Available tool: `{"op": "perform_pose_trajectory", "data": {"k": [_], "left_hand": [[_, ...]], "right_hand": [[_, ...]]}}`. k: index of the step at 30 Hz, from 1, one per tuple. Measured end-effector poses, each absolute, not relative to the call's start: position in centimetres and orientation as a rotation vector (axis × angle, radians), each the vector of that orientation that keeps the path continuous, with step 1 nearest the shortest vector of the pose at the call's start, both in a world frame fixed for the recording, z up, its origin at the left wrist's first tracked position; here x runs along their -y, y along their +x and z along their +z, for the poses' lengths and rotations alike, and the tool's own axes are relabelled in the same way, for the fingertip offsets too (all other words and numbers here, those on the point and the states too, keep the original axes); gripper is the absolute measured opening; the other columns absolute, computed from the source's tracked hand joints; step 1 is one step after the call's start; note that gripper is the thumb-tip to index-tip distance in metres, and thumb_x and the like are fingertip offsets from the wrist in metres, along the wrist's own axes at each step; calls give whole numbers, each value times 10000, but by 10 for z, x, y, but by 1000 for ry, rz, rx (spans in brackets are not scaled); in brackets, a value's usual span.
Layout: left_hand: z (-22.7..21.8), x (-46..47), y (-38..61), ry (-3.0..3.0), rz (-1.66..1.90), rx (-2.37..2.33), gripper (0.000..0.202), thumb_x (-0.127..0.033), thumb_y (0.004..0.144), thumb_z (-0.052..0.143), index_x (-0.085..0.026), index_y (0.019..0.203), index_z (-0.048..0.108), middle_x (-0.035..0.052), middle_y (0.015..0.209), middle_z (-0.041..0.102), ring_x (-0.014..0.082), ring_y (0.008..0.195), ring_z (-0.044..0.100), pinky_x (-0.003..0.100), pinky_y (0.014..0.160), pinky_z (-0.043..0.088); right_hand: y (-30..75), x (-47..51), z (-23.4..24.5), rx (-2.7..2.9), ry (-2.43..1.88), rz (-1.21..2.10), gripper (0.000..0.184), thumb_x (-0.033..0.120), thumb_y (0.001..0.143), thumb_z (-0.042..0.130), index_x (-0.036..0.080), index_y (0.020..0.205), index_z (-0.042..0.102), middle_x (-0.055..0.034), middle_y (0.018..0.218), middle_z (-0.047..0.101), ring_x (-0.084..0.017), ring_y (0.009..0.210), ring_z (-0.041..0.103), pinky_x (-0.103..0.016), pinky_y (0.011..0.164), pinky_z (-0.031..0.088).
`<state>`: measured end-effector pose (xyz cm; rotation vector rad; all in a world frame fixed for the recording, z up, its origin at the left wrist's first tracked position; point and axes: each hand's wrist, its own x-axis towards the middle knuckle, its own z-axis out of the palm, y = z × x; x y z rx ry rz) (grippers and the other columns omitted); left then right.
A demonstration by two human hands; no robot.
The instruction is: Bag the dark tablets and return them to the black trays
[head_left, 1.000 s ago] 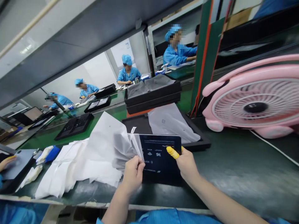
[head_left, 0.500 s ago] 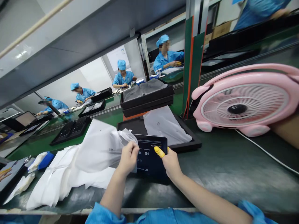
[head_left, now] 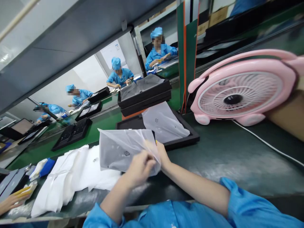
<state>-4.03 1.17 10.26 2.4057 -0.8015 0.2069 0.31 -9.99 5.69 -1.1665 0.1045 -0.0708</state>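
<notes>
A dark tablet now lies almost wholly inside a translucent white plastic bag (head_left: pixel 121 150) in front of me. My left hand (head_left: pixel 140 167) is closed on the bag's open right edge. My right hand (head_left: pixel 161 152) reaches into that opening, its fingers hidden behind the plastic, holding the tablet's end. The bag rests over a pile of more white bags (head_left: pixel 71 177) on the dark belt.
A black tray (head_left: pixel 190 137) with another bag lies just beyond, stacked black trays (head_left: pixel 144 98) behind it. A pink fan (head_left: pixel 239 91) and its white cable (head_left: pixel 266 142) stand at right. Another person's hand (head_left: pixel 14 199) works at far left. Several workers in blue sit along the green line.
The tablet, half out of the bag earlier, has slid fully into it. My left hand pulled the bag's mouth rightwards over it, and my right hand's yellow finger cot is now hidden.
</notes>
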Motion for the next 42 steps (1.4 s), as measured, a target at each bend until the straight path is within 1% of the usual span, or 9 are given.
{"op": "perform_pose_trajectory", "data": {"k": [3,7,11,14,19,23,27,32,42], "left_hand": [[153,-39,-20,2506,699,686,335,-409,665,620,-183,906,565,96,914,613,239,912,551,320,801,412],[189,-64,-4,2740,393,564,199,-338,554,703,-194,662,618,-1,576,588,181,600,562,251,584,426],[167,-77,-8,2413,356,417,163,-329,627,620,-167,641,633,0,567,609,147,546,542,220,526,414],[142,-84,-14,2184,526,199,216,-333,612,617,-153,726,649,27,668,657,174,613,576,254,580,448],[115,-74,-19,2023,599,54,233,-340,591,634,-154,730,641,33,684,666,189,653,593,268,607,463],[102,-55,-19,1906,655,10,274,-383,618,628,-144,753,624,36,684,655,177,650,584,253,593,451],[96,-42,-20,1952,590,103,249,-390,657,611,-147,708,597,-2,585,590,127,546,520,215,518,405],[93,-38,-14,1934,548,104,248,-384,654,616,-151,730,580,9,635,613,149,601,554,239,574,432],[66,-61,-5,1772,191,-11,481,-466,470,763,-89,738,634,85,704,665,216,682,610,278,619,477]], "right_hand": [[3,104,73,39,-1246,-72,293,385,497,675,138,589,548,4,556,523,-138,568,459,-250,520,401],[10,121,101,346,-1420,-99,284,390,544,665,142,548,524,38,503,455,-95,504,413,-204,462,340],[26,163,126,905,-1528,85,360,484,690,516,141,742,614,6,694,586,-130,638,518,-215,578,395],[37,195,136,1191,-1852,162,404,434,636,617,174,945,624,-15,860,639,-161,754,570,-222,650,406],[50,213,164,1148,-2387,-429,319,356,625,662,231,919,655,7,639,628,-152,609,569,-226,585,358],[46,202,203,1085,-2234,-900,551,503,636,634,221,1107,579,-10,798,628,-168,771,569,-235,673,368],[37,164,223,1380,-2250,-767,716,447,578,694,183,1214,497,-65,1013,596,-193,883,548,-234,659,376],[45,116,224,1624,-2340,-411,259,205,705,572,211,948,660,-13,828,662,-130,675,558,-210,554,332],[41,125,244,1092,-1896,-881,171,207,806,522,114,889,639,-47,822,646,-127,752,578,-219,657,392]]}}
